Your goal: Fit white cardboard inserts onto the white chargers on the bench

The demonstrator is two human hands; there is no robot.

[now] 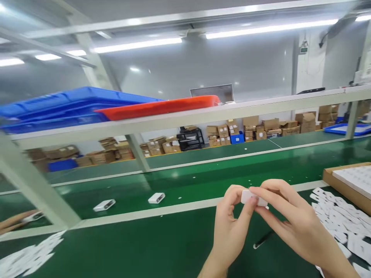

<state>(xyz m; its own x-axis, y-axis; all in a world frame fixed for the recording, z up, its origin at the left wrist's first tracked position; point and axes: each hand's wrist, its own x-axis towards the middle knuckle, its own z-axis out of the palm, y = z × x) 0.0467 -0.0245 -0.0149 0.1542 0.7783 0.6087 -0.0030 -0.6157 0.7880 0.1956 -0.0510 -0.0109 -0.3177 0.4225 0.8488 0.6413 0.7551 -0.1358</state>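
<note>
My left hand (232,227) and my right hand (292,222) meet above the green bench, both pinching one small white part (251,197) between thumbs and fingertips. The part is a flat, rounded white piece, mostly covered by my fingers. Below my hands a dark pen-like stick (262,240) lies on the mat. Two similar small white boxes lie on the green conveyor belt, one (156,198) in the middle and one (104,205) further left.
A heap of white labels (339,218) lies at the right beside a cardboard tray (344,185) of white pieces. More white labels (27,256) lie bottom left. Blue trays (69,106) and an orange tray (162,106) sit on the overhead shelf. A frame post (31,185) slants at left.
</note>
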